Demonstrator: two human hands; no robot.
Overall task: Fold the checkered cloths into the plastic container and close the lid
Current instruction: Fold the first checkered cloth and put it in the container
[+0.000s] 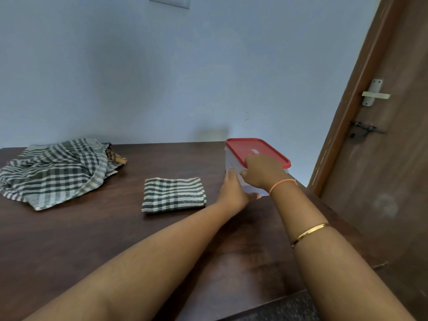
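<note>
A clear plastic container with a red lid on top stands at the table's right side. My right hand rests on the lid's near corner, fingers curled over its edge. My left hand presses against the container's near left wall. A folded green-and-white checkered cloth lies flat just left of my hands. A loose heap of checkered cloths lies at the far left.
The dark wooden table meets a pale blue wall. A brown door with a handle and latch stands close on the right. A dark patterned surface shows below the table's near edge.
</note>
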